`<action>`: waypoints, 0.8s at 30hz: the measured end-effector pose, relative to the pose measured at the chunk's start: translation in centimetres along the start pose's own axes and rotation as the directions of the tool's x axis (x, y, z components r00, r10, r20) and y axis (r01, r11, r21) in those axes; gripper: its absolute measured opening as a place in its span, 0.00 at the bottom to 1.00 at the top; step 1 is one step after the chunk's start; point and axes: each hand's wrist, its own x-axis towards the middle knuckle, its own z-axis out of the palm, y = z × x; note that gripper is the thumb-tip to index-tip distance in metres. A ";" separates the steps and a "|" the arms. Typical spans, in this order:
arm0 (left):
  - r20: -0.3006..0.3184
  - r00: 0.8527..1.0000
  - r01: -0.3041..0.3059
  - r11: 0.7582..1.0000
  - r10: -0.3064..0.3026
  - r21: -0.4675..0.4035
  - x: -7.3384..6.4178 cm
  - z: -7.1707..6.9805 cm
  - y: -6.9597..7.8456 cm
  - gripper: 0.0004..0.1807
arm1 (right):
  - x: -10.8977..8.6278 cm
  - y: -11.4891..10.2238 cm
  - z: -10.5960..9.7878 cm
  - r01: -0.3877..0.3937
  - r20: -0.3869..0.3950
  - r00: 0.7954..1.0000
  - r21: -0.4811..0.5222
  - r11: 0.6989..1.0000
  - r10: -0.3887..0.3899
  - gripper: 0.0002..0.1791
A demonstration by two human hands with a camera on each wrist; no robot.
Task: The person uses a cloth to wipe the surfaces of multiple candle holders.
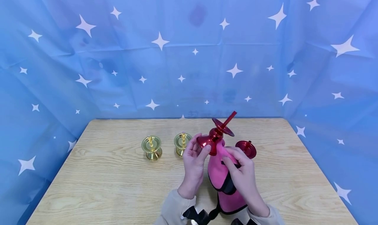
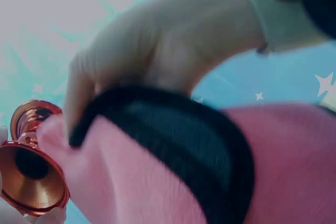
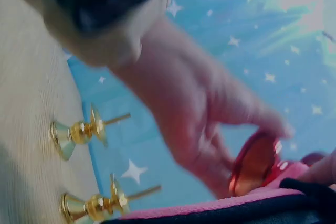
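Note:
A shiny red candle holder (image 1: 207,143) is tilted above the table, its spike pointing up and to the right. My left hand (image 1: 193,164) grips it by its flared base, with the thumb on the near side. In the left wrist view, the hollow underside of the candle holder (image 2: 38,182) shows. My right hand (image 1: 243,172) pinches a pink cloth with black edging (image 1: 217,171) and presses it against the stem and base. The cloth hangs down between both forearms. In the right wrist view, the left hand (image 3: 191,103) curls round the base.
A second red candle holder (image 1: 247,149) stands just beyond the right hand. To the left are two gold candle holders, one farther out (image 1: 152,147) and one (image 1: 181,143) close to the left hand. The wooden table (image 1: 103,172) meets a blue starred curtain (image 1: 133,64) behind and at the sides.

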 end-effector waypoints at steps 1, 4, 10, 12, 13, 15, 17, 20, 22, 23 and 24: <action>-0.010 1.000 -0.005 1.000 0.005 -0.002 0.0 0.0 0.0 0.20 | -0.2 -0.3 0.0 -0.003 0.007 1.000 0.017 1.000 0.003 0.13; -0.041 0.999 -0.014 1.000 0.014 -0.009 0.2 0.0 0.0 0.20 | -0.8 -1.0 0.1 -0.101 0.012 0.995 0.149 0.984 0.101 0.13; -0.064 0.998 0.006 0.999 -0.008 -0.041 0.1 0.4 -0.2 0.23 | -1.6 -1.4 0.7 -0.454 0.042 0.850 0.563 0.690 0.525 0.13; -0.066 0.998 0.015 0.999 -0.017 -0.030 0.0 0.4 -0.4 0.23 | -1.8 -1.3 0.9 -0.497 0.081 0.807 0.628 0.599 0.585 0.13; -0.063 0.998 0.017 1.000 -0.018 -0.023 0.0 0.4 -0.4 0.23 | -1.8 -1.3 1.0 -0.507 0.095 0.795 0.647 0.570 0.599 0.13; -0.054 0.998 0.013 1.000 -0.013 -0.007 0.0 0.4 -0.5 0.24 | -1.8 -1.2 1.2 -0.514 0.104 0.784 0.661 0.547 0.612 0.13; -0.032 0.999 0.000 1.000 0.000 0.012 0.0 0.4 -0.6 0.24 | -1.9 -1.1 1.3 -0.515 0.089 0.781 0.652 0.557 0.618 0.13; 0.016 1.000 -0.022 0.999 0.021 0.039 0.1 0.3 -0.7 0.25 | -1.9 -1.0 1.3 -0.508 0.066 0.777 0.654 0.561 0.626 0.13; 0.050 0.998 -0.036 0.998 0.033 0.060 0.1 0.3 -0.7 0.26 | -2.0 -0.9 1.4 -0.499 0.040 0.774 0.654 0.569 0.632 0.13; 0.062 0.997 -0.039 0.997 0.035 0.070 0.2 0.3 -0.7 0.26 | -2.0 -0.8 1.4 -0.492 0.027 0.773 0.655 0.573 0.634 0.13; 0.070 0.997 -0.043 0.996 0.037 0.076 0.2 0.3 -0.7 0.26 | -2.0 -0.8 1.4 -0.486 0.013 0.773 0.655 0.579 0.634 0.13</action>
